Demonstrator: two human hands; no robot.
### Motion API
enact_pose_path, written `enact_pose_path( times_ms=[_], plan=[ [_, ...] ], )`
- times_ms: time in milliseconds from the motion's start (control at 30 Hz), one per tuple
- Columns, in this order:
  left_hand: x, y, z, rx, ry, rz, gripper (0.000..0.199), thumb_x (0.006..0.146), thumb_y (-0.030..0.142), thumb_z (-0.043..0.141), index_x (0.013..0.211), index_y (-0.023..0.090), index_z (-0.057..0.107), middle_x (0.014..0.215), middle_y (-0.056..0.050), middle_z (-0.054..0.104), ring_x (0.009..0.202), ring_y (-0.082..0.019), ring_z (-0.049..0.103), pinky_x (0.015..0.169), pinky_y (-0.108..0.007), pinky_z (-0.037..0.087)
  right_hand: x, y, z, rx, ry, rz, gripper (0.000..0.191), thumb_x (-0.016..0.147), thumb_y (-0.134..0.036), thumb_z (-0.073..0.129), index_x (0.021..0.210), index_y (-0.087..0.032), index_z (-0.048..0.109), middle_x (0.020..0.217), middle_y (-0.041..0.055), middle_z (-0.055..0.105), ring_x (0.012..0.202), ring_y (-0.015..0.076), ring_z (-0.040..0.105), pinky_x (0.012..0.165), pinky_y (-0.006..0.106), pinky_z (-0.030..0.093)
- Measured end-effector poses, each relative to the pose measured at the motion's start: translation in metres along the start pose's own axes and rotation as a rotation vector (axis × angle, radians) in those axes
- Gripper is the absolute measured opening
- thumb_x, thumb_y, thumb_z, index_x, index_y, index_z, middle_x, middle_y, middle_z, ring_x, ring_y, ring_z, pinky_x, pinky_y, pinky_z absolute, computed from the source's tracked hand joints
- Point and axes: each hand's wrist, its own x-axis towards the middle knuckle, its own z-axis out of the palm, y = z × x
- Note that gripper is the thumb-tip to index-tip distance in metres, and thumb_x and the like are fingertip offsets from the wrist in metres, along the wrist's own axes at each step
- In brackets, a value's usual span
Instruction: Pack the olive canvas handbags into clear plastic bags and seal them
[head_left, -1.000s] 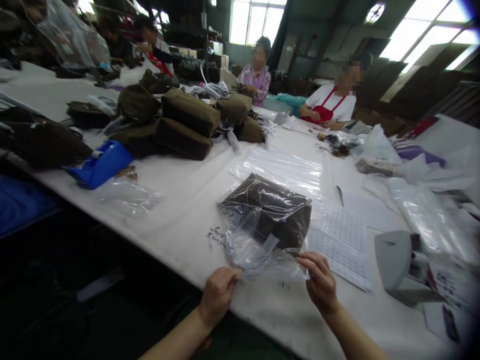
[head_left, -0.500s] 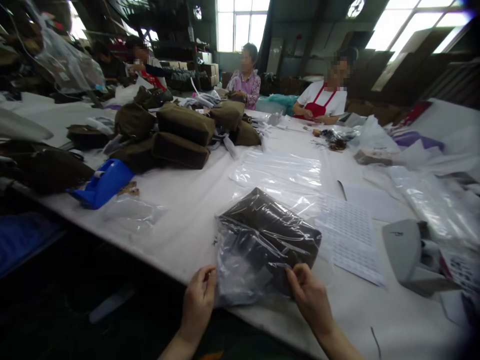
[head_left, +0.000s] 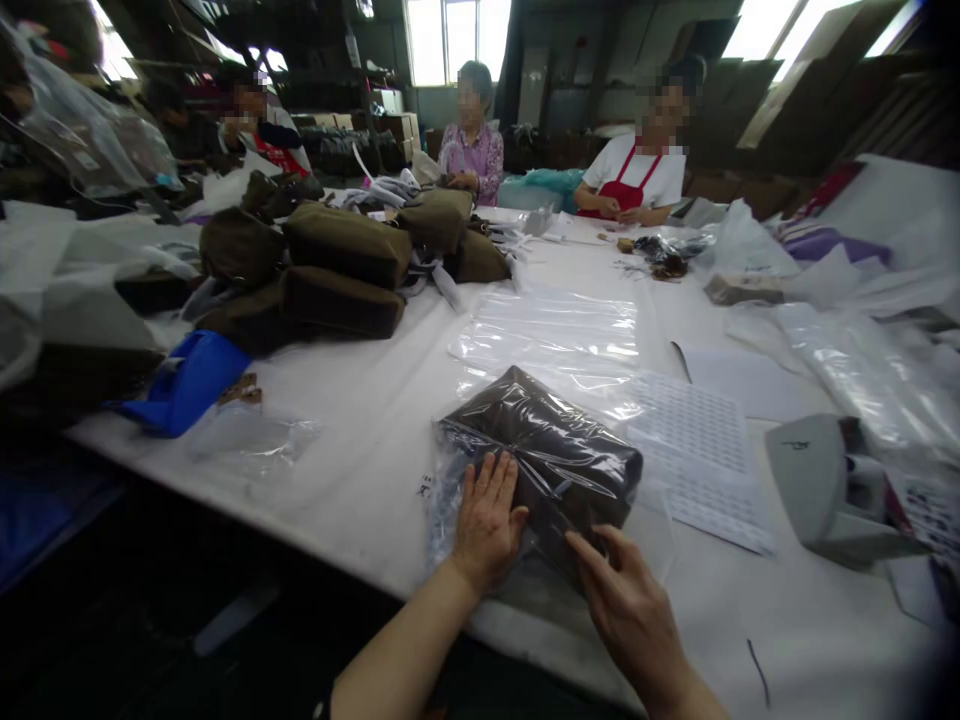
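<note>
A dark olive-brown bag (head_left: 570,430) lies inside a clear plastic bag (head_left: 450,500) near the table's front edge. Flat on the plastic, over the left part of the dark bag, rests my left hand (head_left: 486,525), its fingers stretched out. At the lower right side of the same package is my right hand (head_left: 628,600). Its thumb and forefinger touch the plastic with a gap between them; its other fingers are partly hidden. Under and behind the package lie flat clear plastic bags (head_left: 551,325) and a printed sheet (head_left: 701,460).
Olive bags (head_left: 345,245) are piled at the back left, near a blue tape dispenser (head_left: 184,385). To the right stands a grey-white device (head_left: 814,490). Plastic sleeves (head_left: 847,370) lie beyond it. Co-workers sit across the table, one in a red apron (head_left: 630,190).
My left hand has moved from the plastic bag's left edge onto the package and flattened. The fingers of my right hand have spread from a pinch. The view has shifted slightly.
</note>
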Motion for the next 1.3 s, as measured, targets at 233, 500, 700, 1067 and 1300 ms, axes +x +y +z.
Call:
enact_pose_path(
  times_ms=[233, 500, 700, 1067, 1300],
  plan=[
    [0.006, 0.005, 0.011, 0.003, 0.151, -0.072, 0.054, 0.09, 0.023, 0.04, 0.141, 0.016, 0.026, 0.152, -0.011, 0.008, 0.138, -0.032, 0.007, 0.11, -0.054, 0.014, -0.03, 0.063, -0.045, 0.17, 0.175, 0.224, 0.02, 0.086, -0.021, 0.053, 0.104, -0.023, 0.061, 0.109, 0.0081, 0.053, 0.099, 0.0208, 0.053, 0.084, 0.037, 0.047],
    [0.027, -0.003, 0.027, -0.13, 0.302, -0.042, 0.056, 0.089, 0.029, 0.038, 0.142, 0.028, 0.021, 0.152, -0.004, 0.01, 0.137, -0.034, 0.014, 0.109, -0.058, 0.013, -0.057, 0.261, -0.175, 0.212, 0.763, 0.95, 0.049, 0.071, -0.044, 0.059, 0.11, -0.018, 0.047, 0.088, 0.0016, 0.056, 0.069, 0.0123, 0.05, 0.062, 0.025, 0.043],
    [0.026, -0.013, 0.037, -0.14, 0.305, -0.015, 0.056, 0.088, 0.033, 0.036, 0.142, 0.029, 0.021, 0.15, -0.001, 0.023, 0.135, -0.033, 0.022, 0.109, -0.057, 0.017, -0.025, 0.317, -0.183, 0.461, 0.546, 1.082, 0.057, 0.062, -0.041, 0.068, 0.111, -0.019, 0.05, 0.075, 0.0001, 0.063, 0.055, 0.0119, 0.05, 0.047, 0.022, 0.039],
    [0.022, -0.012, 0.037, -0.208, 0.24, -0.19, 0.064, 0.087, 0.046, 0.034, 0.143, 0.017, 0.021, 0.145, -0.01, 0.031, 0.134, -0.031, 0.025, 0.112, -0.051, 0.015, -0.054, 0.284, -0.162, 0.297, 0.475, 1.272, 0.042, 0.064, -0.061, 0.052, 0.076, -0.021, 0.051, 0.048, -0.0037, 0.046, 0.039, 0.011, 0.037, 0.039, 0.024, 0.028],
    [0.015, -0.01, 0.037, -0.234, 0.257, -0.196, 0.063, 0.089, 0.036, 0.044, 0.143, 0.021, 0.016, 0.142, -0.011, 0.036, 0.134, -0.027, 0.026, 0.111, -0.051, 0.018, -0.028, 0.262, -0.191, -0.025, -0.013, 1.226, 0.033, 0.047, -0.045, 0.073, 0.041, -0.02, 0.052, 0.041, 0.0015, 0.048, 0.045, 0.0172, 0.045, 0.046, 0.028, 0.026]
  ],
)
